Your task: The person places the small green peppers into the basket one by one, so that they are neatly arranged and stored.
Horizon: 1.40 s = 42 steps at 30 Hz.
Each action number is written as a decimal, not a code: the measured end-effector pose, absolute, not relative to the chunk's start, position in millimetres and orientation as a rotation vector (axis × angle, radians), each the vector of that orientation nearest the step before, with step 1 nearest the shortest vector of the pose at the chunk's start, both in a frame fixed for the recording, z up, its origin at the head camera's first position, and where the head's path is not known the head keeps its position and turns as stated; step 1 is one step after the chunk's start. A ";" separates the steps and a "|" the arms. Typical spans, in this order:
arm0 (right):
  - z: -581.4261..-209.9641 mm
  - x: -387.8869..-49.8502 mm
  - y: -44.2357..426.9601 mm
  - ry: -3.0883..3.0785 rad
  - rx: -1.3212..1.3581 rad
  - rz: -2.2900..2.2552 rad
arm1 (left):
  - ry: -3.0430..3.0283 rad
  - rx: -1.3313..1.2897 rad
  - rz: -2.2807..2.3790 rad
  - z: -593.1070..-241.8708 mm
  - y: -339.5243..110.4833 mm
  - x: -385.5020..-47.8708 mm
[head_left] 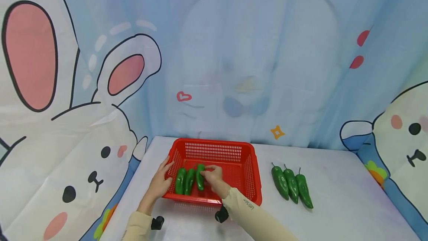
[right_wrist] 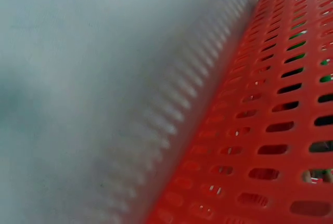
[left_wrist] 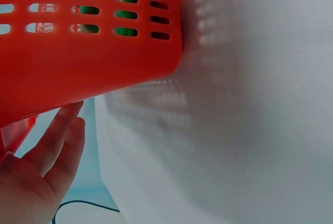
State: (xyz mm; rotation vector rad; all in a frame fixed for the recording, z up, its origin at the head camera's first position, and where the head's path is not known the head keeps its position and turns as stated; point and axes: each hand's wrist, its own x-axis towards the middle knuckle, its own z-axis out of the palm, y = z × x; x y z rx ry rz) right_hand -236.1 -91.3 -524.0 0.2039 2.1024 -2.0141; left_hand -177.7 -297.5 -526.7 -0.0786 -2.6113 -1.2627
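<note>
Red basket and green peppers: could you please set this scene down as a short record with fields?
Container: red basket on a white table
Peppers inside: two green peppers side by side toward the left, plus a third pepper just right of them
Peppers outside: three green peppers on the table, right of the basket
Left grip: touches the basket's left rim
Right grip: pinches the third pepper
Backdrop: blue curtain with printed cartoon animals
</note>
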 end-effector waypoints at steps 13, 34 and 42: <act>-531.5 -238.5 -89.1 2.363 0.231 -1.801 | -2.613 -0.086 -1.259 -527.6 -287.5 -180.3; -528.6 -236.6 -76.5 2.348 0.179 -1.834 | -2.639 -0.058 -1.281 -525.5 -287.9 -178.0; -519.4 -236.1 -65.6 2.206 0.103 -1.904 | -2.646 -0.077 -1.267 -523.5 -295.1 -175.4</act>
